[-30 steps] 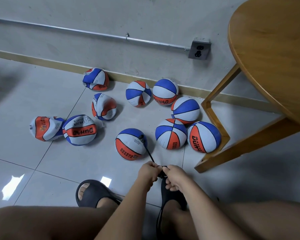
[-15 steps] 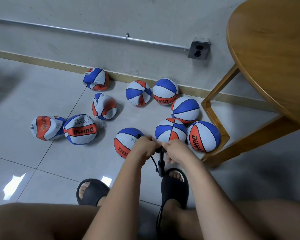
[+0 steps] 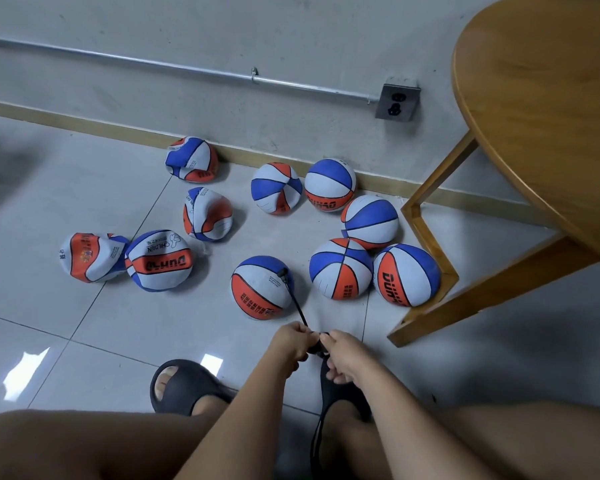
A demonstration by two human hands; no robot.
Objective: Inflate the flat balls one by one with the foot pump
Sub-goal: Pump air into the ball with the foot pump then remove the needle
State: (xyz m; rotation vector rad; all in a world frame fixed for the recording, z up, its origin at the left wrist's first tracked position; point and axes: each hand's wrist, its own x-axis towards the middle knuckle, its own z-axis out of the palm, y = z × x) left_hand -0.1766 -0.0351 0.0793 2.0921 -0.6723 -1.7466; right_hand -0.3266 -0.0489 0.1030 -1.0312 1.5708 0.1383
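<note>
Grey floor (image 3: 84, 341) by the wall carries ten balls, some crumpled flat. The left hand (image 3: 290, 342) and right hand (image 3: 343, 355) both grip the pump handle (image 3: 315, 346) low over a black sandal (image 3: 327, 389). Its hose (image 3: 294, 299) plugs into the nearest ball (image 3: 257, 289).

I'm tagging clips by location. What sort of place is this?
Likely a plain indoor utility or storage room: a bare tiled floor and an exposed metal conduit running along the wall to a surface-mounted socket box.
</note>
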